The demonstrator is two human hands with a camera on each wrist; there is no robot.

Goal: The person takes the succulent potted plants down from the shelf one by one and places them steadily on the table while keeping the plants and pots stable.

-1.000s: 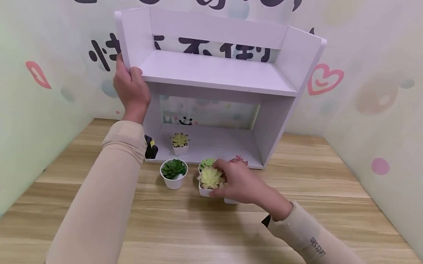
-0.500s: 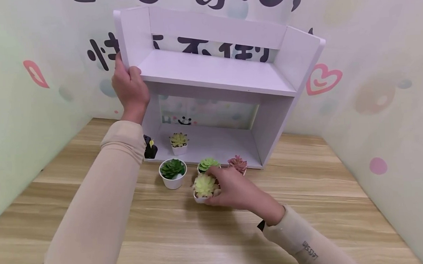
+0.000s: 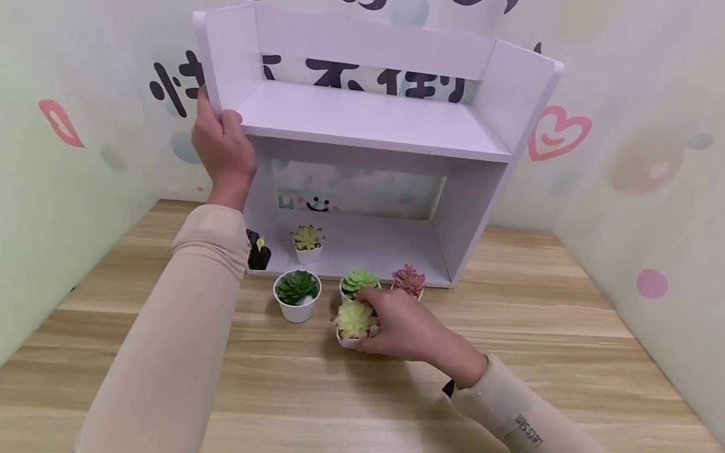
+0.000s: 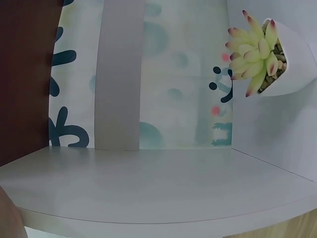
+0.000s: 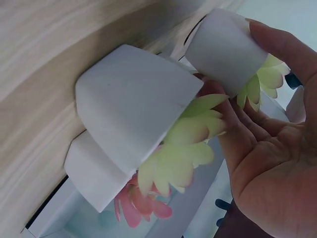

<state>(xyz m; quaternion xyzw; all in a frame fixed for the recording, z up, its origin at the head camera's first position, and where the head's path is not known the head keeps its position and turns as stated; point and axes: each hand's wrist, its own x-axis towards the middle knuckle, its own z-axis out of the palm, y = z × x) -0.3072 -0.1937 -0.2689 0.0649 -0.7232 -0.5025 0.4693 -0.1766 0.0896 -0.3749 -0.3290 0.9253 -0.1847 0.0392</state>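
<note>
My left hand [image 3: 224, 144] grips the left side panel of a white two-tier shelf [image 3: 371, 119], thumb at the front edge of its upper board. My right hand [image 3: 404, 325] pinches a small white pot [image 5: 225, 49] with a pale yellow-green succulent [image 3: 356, 319], low over the table in front of the shelf. Close behind it is a bright green potted succulent [image 3: 360, 280], with a pink succulent [image 3: 409, 279] to the right. In the right wrist view, another white pot [image 5: 133, 99] with a pale succulent stands beside my hand; the hand hides it in the head view.
A dark green succulent [image 3: 297, 289] in a round white pot stands left of the held one. On the lower shelf board sits a red-tipped succulent [image 3: 307, 238], near a small black object [image 3: 258, 251] at the left. Walls [image 3: 635, 143] border the wooden table [image 3: 285, 409].
My right hand has moved the pale succulent left and slightly toward me, then a touch back right. The bright green and pink plants show more now. My left hand keeps its hold.
</note>
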